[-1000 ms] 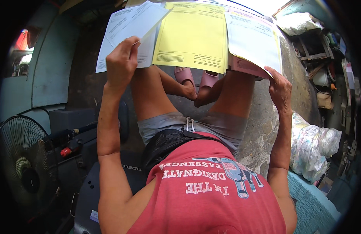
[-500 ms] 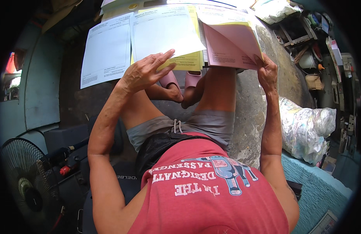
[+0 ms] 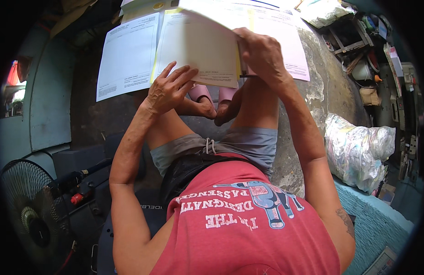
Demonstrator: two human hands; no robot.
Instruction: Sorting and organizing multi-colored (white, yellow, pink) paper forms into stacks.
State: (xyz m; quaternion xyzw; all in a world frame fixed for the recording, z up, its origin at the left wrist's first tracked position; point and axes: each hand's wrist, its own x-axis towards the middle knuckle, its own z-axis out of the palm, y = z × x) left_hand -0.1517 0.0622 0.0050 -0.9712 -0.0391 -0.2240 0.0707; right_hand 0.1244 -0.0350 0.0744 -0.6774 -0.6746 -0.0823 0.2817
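Your right hand (image 3: 264, 52) is bending over the right edge of the middle white form (image 3: 193, 52), its fingers closing on the near edge of a curling pale sheet (image 3: 209, 11) that is lifting above that form's far part. Your left hand (image 3: 168, 89) is lying over the form's near edge with its fingers slightly spread and gripping nothing visible, though you cannot tell how firmly they are pressing. Another white form (image 3: 127, 57) is lying just left of the middle one, and pinkish sheets (image 3: 285, 50) are lying to its right.

Worn grey floor (image 3: 335, 91), blue wall (image 3: 49, 96)
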